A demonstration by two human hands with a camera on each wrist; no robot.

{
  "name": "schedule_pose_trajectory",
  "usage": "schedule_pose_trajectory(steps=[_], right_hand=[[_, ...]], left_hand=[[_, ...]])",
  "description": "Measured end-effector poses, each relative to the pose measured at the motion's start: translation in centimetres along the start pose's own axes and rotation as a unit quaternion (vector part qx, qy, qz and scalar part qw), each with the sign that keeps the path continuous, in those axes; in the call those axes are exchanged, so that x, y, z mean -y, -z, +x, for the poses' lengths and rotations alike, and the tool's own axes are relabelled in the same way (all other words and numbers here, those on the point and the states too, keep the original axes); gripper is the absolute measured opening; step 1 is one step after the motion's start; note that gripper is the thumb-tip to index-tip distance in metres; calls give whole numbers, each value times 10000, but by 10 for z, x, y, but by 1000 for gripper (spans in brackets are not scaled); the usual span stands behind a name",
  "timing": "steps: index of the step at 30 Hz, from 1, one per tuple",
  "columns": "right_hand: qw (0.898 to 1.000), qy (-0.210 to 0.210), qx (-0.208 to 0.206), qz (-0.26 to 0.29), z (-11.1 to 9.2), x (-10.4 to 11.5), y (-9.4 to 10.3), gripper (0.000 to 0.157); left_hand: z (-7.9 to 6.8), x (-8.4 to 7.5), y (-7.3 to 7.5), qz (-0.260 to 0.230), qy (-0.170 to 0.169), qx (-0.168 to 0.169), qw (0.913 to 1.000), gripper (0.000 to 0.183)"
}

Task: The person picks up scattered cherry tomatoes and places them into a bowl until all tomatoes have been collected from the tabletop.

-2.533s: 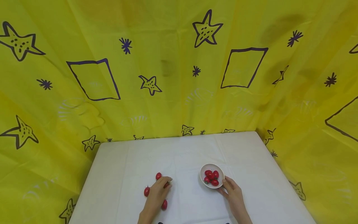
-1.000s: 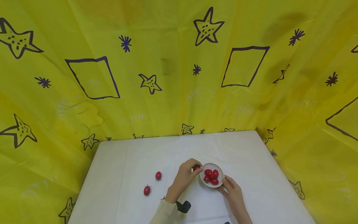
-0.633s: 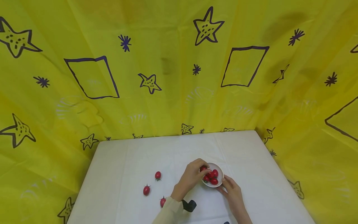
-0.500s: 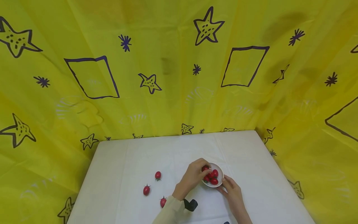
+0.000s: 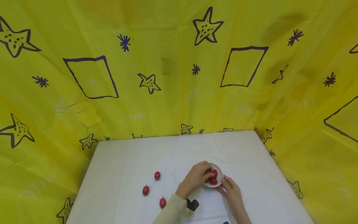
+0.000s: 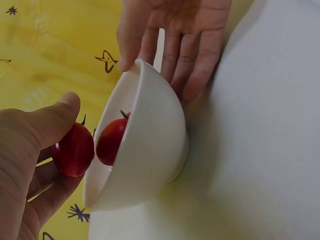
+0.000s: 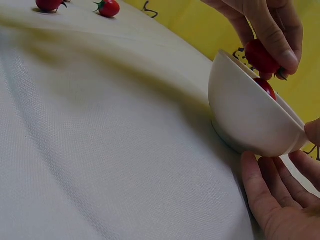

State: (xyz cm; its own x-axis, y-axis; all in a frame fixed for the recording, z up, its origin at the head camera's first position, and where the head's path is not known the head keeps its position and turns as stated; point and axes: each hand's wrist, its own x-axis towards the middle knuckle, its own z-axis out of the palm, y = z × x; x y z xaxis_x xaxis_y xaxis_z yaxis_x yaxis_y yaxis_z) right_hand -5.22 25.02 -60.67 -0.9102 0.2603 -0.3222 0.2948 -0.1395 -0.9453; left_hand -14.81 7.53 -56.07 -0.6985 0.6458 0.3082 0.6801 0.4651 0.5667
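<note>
My left hand (image 5: 197, 175) pinches a red cherry tomato (image 6: 75, 150) between thumb and fingers, over the mouth of a small white bowl (image 6: 155, 145). In the right wrist view, that tomato (image 7: 261, 56) is above the rim, its green stem pointing down. Several more cherry tomatoes lie inside the bowl, partly hidden by the left hand in the head view. My right hand (image 5: 234, 196) grips the bowl's near right side, thumb at the rim and fingers against the outside below.
Three loose cherry tomatoes, one farther back (image 5: 157, 175), one at the left (image 5: 145, 190) and one nearer (image 5: 162, 203), lie on the white-covered table (image 5: 126, 161). A black device (image 5: 193, 204) sits by the left cuff. Yellow patterned curtains (image 5: 167, 109) enclose the table's back and sides.
My left hand has picked up a cherry tomato from the group at left and carried it rightward to over the bowl. The right hand has kept its grip on the bowl.
</note>
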Motion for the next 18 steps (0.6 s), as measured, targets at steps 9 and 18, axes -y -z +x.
schedule_pose_trajectory(steps=[9, 18], right_hand=[[9999, 148, -23, 5, -1, 1, -1, 56], [10000, 19, -3, -40, -1, 1, -1, 58]], left_hand=[[-3, 2, -2, 400, 96, 267, 9988, 14], [-4, 6, -4, 692, 69, 446, 9966, 19]])
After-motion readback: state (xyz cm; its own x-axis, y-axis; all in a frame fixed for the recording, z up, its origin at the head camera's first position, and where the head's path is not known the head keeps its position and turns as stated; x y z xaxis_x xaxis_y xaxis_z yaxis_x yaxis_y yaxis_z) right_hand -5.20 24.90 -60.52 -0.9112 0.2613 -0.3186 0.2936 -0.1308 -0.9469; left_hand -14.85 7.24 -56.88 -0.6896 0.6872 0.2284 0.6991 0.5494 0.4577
